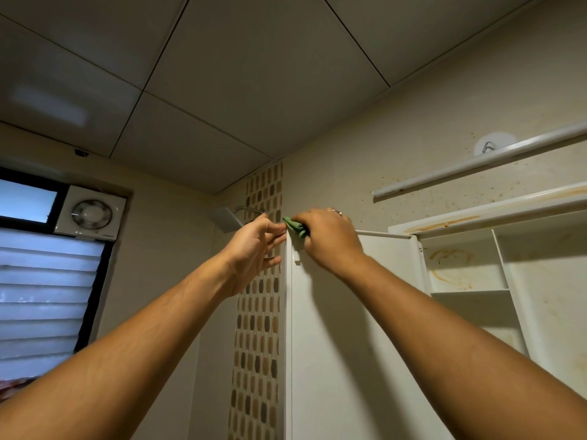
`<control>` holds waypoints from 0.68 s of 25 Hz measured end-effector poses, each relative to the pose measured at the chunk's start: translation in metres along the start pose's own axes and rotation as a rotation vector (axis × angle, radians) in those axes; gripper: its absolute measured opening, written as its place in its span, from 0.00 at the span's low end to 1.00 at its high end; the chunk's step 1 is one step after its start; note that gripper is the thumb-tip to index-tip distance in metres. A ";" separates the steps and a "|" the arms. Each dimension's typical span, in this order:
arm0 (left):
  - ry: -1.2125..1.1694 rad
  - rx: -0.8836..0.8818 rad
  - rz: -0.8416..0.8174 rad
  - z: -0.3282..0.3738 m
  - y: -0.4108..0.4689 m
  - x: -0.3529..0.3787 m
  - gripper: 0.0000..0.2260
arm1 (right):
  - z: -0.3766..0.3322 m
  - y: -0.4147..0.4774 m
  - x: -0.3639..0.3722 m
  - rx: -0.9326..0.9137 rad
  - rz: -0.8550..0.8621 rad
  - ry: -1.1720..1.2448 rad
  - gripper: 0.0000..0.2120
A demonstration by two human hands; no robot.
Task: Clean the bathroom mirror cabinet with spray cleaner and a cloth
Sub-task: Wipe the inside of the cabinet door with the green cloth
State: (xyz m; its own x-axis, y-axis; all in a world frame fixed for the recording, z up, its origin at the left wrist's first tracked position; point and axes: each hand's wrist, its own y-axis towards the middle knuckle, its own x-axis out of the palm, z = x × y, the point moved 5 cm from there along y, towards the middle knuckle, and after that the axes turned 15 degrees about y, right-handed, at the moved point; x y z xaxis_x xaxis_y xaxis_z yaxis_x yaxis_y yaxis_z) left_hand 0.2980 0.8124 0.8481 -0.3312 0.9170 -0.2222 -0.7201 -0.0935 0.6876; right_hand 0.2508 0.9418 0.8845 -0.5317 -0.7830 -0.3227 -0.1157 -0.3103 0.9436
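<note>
Step in hand: wiping the top outer corner of the open cabinet door [349, 328]

Cloth [295, 227], green, bunched: at that corner, gripped in our right hand [327, 239], fingers curled round it

Left hand [251, 249]: fingers nearly straight, slightly spread, tips at the door's edge, holding nothing

Next, we judge: draw the cloth down the panel while the left hand steadies the door; the stained shelves [470, 292] look unwiped

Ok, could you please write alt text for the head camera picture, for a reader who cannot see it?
A person's right hand holds a green cloth against the top corner of an open white cabinet door, while the left hand touches the door's edge. Stained shelves show inside, at right.
</note>
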 end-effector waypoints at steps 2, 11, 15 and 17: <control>0.002 0.012 0.003 -0.001 0.000 0.000 0.32 | 0.014 0.001 -0.002 0.018 -0.015 -0.049 0.12; 0.011 0.022 -0.028 -0.004 0.002 0.000 0.30 | 0.036 -0.005 -0.038 0.279 0.285 0.116 0.08; -0.020 0.017 -0.029 -0.003 -0.001 0.003 0.22 | -0.002 -0.007 -0.011 0.179 0.258 0.333 0.09; -0.044 0.012 -0.065 -0.006 0.000 0.004 0.17 | -0.003 -0.010 -0.001 0.178 0.229 0.336 0.11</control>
State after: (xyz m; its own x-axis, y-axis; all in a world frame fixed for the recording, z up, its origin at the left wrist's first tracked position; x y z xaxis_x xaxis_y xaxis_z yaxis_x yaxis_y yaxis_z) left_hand 0.2934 0.8142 0.8431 -0.2573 0.9370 -0.2361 -0.7318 -0.0293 0.6809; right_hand 0.2554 0.9442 0.8755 -0.2614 -0.9617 -0.0825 -0.1848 -0.0341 0.9822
